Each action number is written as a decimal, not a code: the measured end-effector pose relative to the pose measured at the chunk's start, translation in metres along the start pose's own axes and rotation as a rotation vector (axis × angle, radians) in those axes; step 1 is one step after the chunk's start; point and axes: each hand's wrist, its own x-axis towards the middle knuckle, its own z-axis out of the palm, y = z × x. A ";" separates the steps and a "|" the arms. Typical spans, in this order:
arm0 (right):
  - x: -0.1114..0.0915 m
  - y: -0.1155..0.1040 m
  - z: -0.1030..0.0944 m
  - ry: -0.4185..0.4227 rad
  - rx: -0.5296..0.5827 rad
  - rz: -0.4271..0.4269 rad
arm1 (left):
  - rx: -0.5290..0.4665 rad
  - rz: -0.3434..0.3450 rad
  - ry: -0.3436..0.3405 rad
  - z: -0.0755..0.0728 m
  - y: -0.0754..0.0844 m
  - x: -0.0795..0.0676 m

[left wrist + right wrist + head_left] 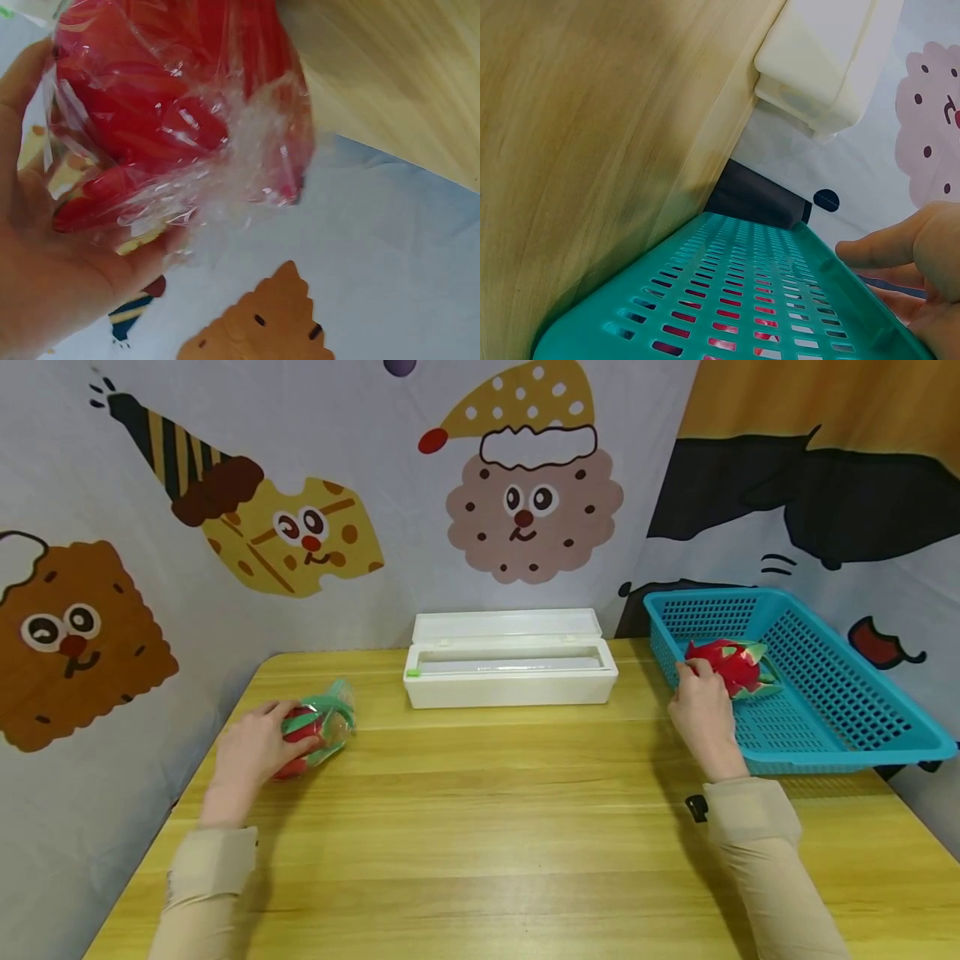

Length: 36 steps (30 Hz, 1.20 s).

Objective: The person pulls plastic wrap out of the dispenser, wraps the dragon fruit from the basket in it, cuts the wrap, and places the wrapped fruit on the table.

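Observation:
On the left side of the table, my left hand (258, 739) grips a dragon fruit (187, 82) wrapped in clear plastic film. It has red skin and green scale tips. The thumb and fingers curl round its near side, and crinkled film bunches at one end in the left wrist view. On the right, my right hand (701, 714) reaches over the near left rim of a blue-green basket (862, 758). Its fingers are extended, with the fingertips right beside a second, unwrapped dragon fruit (738, 668) inside. Through the basket's slots, red skin shows in the right wrist view.
A white cling film box (512, 689) with its lid raised stands at the table's back middle, a green piece at its left end. Behind the wooden table (480, 843) hangs a pale cloth (330, 410) with cartoon biscuits.

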 end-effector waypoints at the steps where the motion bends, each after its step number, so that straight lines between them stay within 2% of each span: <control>1: 0.000 0.000 0.000 -0.002 -0.001 0.002 | -0.008 -0.031 -0.005 -0.001 -0.002 -0.001; 4: 0.000 0.000 0.000 -0.010 0.001 0.007 | -0.021 -0.095 -0.020 -0.004 -0.004 -0.002; 7: -0.001 0.000 -0.001 -0.012 0.006 0.004 | -0.027 -0.113 -0.026 -0.005 -0.005 -0.003; 12: -0.001 0.000 -0.001 -0.010 0.009 0.000 | -0.020 -0.083 0.008 -0.004 -0.003 -0.005; 17: -0.001 0.000 -0.001 -0.007 0.011 0.000 | 0.009 -0.013 0.063 0.000 0.002 -0.003; 20: -0.001 0.000 0.000 -0.003 0.011 -0.005 | 0.030 0.012 0.058 0.001 0.005 -0.002; 25: -0.002 -0.001 0.000 0.002 0.005 -0.011 | 0.028 0.015 0.025 0.002 0.009 0.001; 32: -0.002 -0.003 -0.001 -0.020 -0.010 0.021 | -0.008 0.019 -0.004 0.002 0.011 0.007; 36: -0.001 -0.005 0.000 -0.019 -0.027 0.041 | -0.009 0.025 0.003 0.000 0.014 0.012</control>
